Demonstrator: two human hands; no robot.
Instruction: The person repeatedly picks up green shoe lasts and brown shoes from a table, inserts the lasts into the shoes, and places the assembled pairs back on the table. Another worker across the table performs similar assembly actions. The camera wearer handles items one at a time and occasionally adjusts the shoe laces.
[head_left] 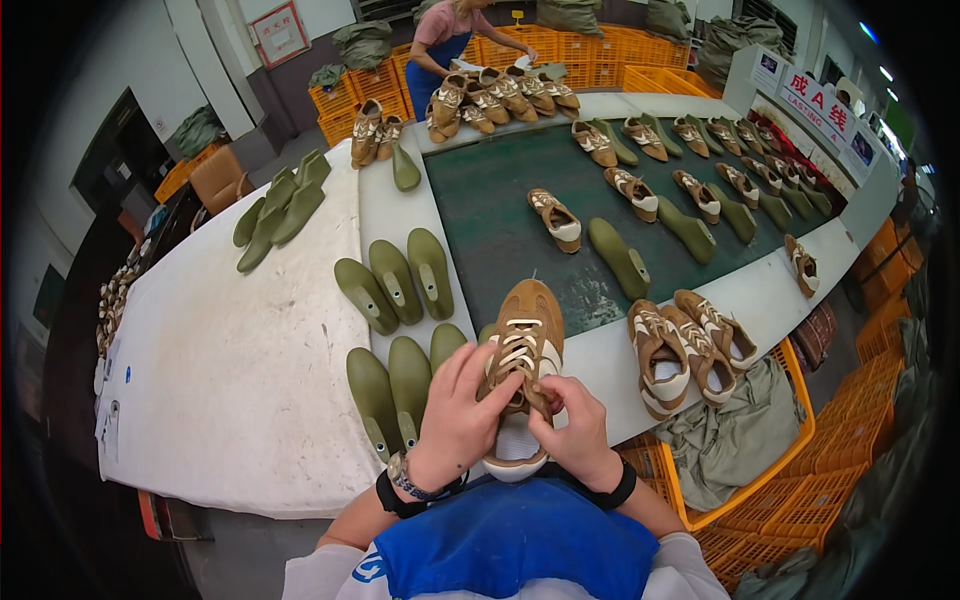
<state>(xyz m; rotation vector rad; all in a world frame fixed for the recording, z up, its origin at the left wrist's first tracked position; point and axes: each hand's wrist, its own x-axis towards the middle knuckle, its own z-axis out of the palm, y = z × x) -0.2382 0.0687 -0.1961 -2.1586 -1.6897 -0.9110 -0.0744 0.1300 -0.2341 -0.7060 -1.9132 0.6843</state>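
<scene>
A brown sneaker (532, 312) with white laces and pale side stripes is held close in front of me, toe pointing away. My left hand (450, 425) grips its left side, thumb lying on the tongue below the laces. With its fingertips, my right hand (577, 428) pinches the right edge of the shoe's opening. The white insole shows between my hands. Left of the sneaker, green shoe lasts (371, 400) stand in a row, one partly covered by my left hand. Another group of green lasts (393, 280) lies just beyond. Several brown sneakers (662, 362) rest to the right.
A dark green conveyor belt (490, 210) carries sneakers paired with green lasts. More lasts (285, 205) lie on the white-covered table (240, 370) at left. Beside me at right is an orange crate (795, 435) holding grey-green cloth. Across the belt, a co-worker (445, 45) stands by piled sneakers (490, 100).
</scene>
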